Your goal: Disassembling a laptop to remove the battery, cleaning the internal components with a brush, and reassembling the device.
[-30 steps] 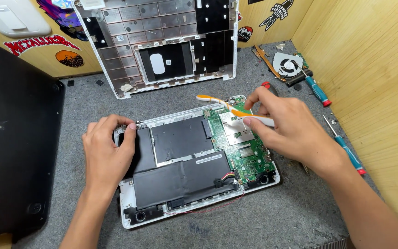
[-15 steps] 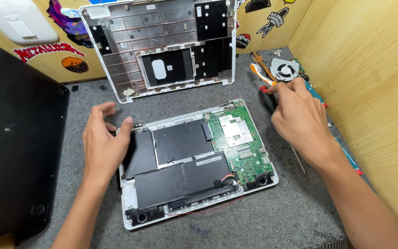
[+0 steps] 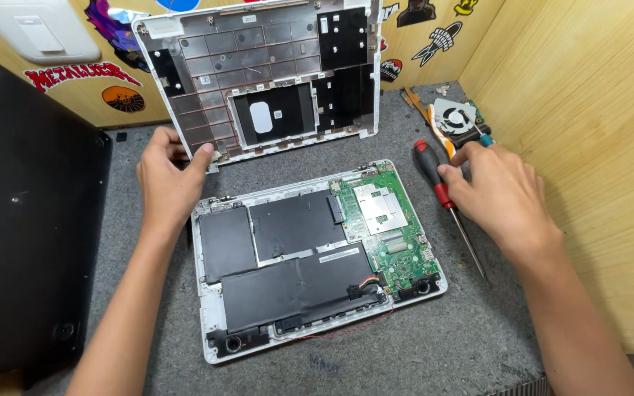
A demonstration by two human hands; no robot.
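An opened laptop base (image 3: 310,257) lies on the grey mat, with black battery cells on the left and a green circuit board (image 3: 387,227) on the right. My left hand (image 3: 170,176) grips the lower left corner of the white keyboard cover (image 3: 258,73), which leans against the back wall. My right hand (image 3: 497,194) rests on the mat to the right, fingers curled beside the red and black handle of a screwdriver (image 3: 442,194). Whether it holds anything I cannot tell.
A cooling fan (image 3: 456,117) with copper pipe lies at the back right. A large black panel (image 3: 23,242) covers the left side. Wooden walls (image 3: 588,110) close in behind and on the right, the back one covered in stickers.
My right hand left the circuit board and moved right to the screwdriver. My left hand rose from the laptop base to the corner of the leaning cover.
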